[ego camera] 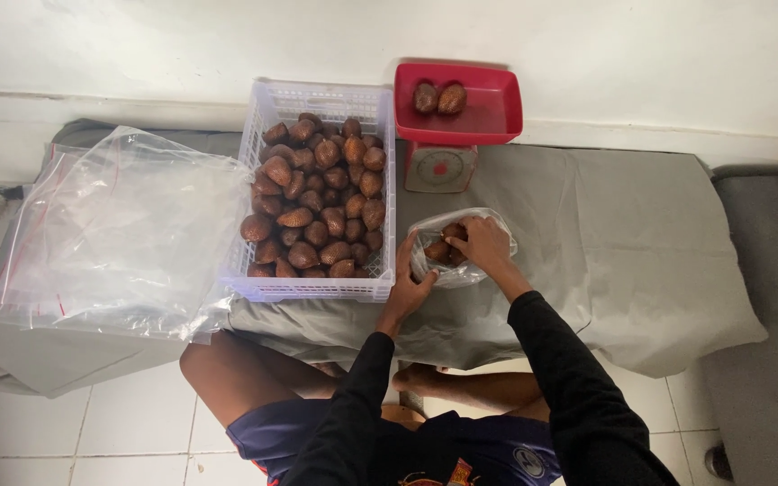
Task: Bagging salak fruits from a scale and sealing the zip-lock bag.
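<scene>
A small clear plastic bag lies on the grey cloth in front of me with a few brown scaly fruits inside. My left hand grips the bag's left edge. My right hand reaches into the bag's mouth, fingers curled over the fruits there. A white plastic basket full of several of the same brown fruits stands just left of the bag.
A red kitchen scale stands against the wall with two fruits in its red tray. A pile of clear plastic bags lies at the left. Grey cloth covers the low surface; my bare knees are below its edge.
</scene>
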